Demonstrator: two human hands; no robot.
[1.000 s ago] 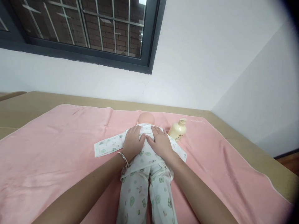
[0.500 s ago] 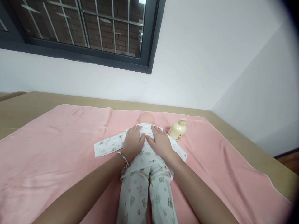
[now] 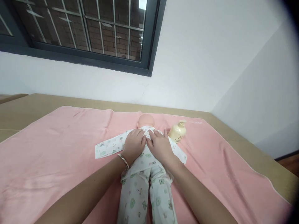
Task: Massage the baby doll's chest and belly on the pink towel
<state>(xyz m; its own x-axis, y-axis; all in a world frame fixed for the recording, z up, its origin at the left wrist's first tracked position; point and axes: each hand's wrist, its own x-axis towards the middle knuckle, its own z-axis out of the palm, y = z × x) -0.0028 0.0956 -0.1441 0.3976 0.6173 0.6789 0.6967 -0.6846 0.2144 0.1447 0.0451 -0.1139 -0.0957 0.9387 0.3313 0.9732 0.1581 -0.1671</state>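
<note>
A baby doll in white printed clothes lies stretched out, its bare smooth head at the far end and no face showing. My left hand rests palm down on the left of its upper body, fingers laid along the cloth. On the right side of the same shirt lies my right hand, its fingers a little spread. The thumbs almost meet at the middle. One sleeve reaches out to the left; the other lies partly behind my right hand. Neither hand grips anything that I can see.
Close to the doll's right-hand shoulder stands a cream pump bottle. Under everything spreads a pink blanket on a wooden table. Behind are a white wall and a dark-framed barred window.
Both hands have slid slightly down the shirt, away from the doll's head. The fingers look a little more bent. The whole view has shifted slightly.
</note>
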